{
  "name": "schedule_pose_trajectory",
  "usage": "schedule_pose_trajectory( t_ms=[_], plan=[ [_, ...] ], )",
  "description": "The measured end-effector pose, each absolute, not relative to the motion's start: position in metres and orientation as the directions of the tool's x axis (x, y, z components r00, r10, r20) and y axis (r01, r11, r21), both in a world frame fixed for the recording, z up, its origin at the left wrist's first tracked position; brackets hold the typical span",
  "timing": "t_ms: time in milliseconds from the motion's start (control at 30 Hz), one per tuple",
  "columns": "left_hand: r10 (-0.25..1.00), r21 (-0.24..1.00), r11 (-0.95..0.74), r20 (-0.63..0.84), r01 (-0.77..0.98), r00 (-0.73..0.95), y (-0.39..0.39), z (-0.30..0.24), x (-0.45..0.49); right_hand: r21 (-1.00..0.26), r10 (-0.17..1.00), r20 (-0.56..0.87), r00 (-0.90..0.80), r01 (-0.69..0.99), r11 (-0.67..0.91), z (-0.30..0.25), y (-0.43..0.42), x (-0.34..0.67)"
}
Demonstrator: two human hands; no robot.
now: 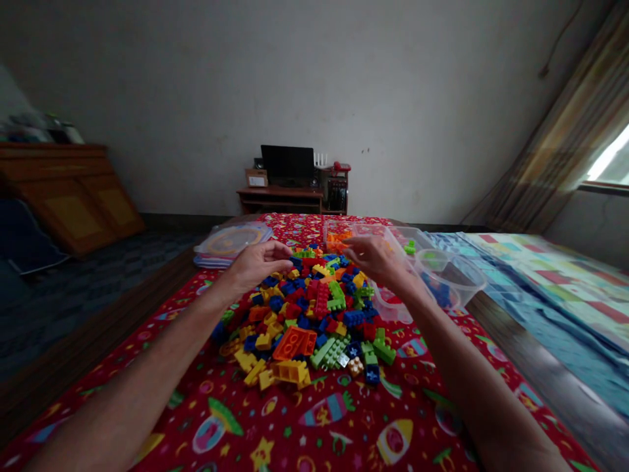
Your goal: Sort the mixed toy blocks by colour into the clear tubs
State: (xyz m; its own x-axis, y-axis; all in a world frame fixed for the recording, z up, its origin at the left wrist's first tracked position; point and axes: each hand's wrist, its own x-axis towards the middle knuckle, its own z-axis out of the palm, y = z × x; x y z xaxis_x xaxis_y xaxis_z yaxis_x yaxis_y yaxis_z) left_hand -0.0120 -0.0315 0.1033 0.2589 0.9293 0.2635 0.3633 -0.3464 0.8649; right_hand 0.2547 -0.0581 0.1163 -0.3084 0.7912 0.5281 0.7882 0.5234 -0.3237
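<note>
A heap of toy building bricks [322, 298] in red, blue, yellow, green and orange covers the middle of the red patterned cloth [275, 426]. My left hand [263, 262] is over the heap's far left side, thumb and fingers slightly apart, with nothing visible between them. On the far right side, my right hand [371, 257] reaches with extended fingers beside orange bricks [338, 241] in a clear plastic box. I make out nothing held in it. A larger orange brick [295, 344] lies at the heap's near side, close to a yellow brick [289, 372].
Clear containers stand on the right, among them a round tub [462, 278] with blue bricks by it. Stacked lids [230, 242] lie at the left. A bed [555, 288] adjoins on the right. Beyond the table are a desk and monitor [287, 162].
</note>
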Motion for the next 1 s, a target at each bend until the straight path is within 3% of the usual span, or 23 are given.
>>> schedule_pose_trajectory(
  t_ms=[133,333,467,633,767,900,1000],
  plan=[
    [0.925,0.914,-0.298,0.205,0.277,0.320,-0.041,0.098,0.002,-0.299,0.717,0.500,-0.486,0.680,0.670,0.104,-0.072,0.215],
    [0.897,0.882,-0.333,0.188,0.332,0.400,-0.041,0.095,0.010,-0.227,0.765,0.426,-0.483,0.762,0.607,0.102,-0.081,0.201],
    [0.859,0.730,-0.428,0.144,0.533,0.492,-0.036,0.102,-0.013,-0.201,0.767,0.498,-0.404,0.807,0.556,0.106,-0.072,0.227],
    [0.794,0.454,-0.487,-0.127,0.746,0.595,-0.039,0.110,-0.039,-0.276,0.763,0.615,-0.198,0.852,0.444,0.117,-0.057,0.274],
    [0.781,0.239,-0.548,-0.196,0.801,0.593,-0.040,0.103,-0.033,-0.316,0.809,0.577,-0.115,0.882,0.351,0.124,-0.053,0.291],
    [0.777,0.180,-0.576,-0.182,0.797,0.603,-0.040,0.100,-0.025,-0.301,0.872,0.476,-0.113,0.911,0.283,0.128,-0.053,0.299],
    [0.799,0.181,-0.570,-0.106,0.801,0.592,-0.038,0.103,-0.026,-0.268,0.847,0.531,0.012,0.951,0.155,0.133,-0.053,0.321]
  ],
)
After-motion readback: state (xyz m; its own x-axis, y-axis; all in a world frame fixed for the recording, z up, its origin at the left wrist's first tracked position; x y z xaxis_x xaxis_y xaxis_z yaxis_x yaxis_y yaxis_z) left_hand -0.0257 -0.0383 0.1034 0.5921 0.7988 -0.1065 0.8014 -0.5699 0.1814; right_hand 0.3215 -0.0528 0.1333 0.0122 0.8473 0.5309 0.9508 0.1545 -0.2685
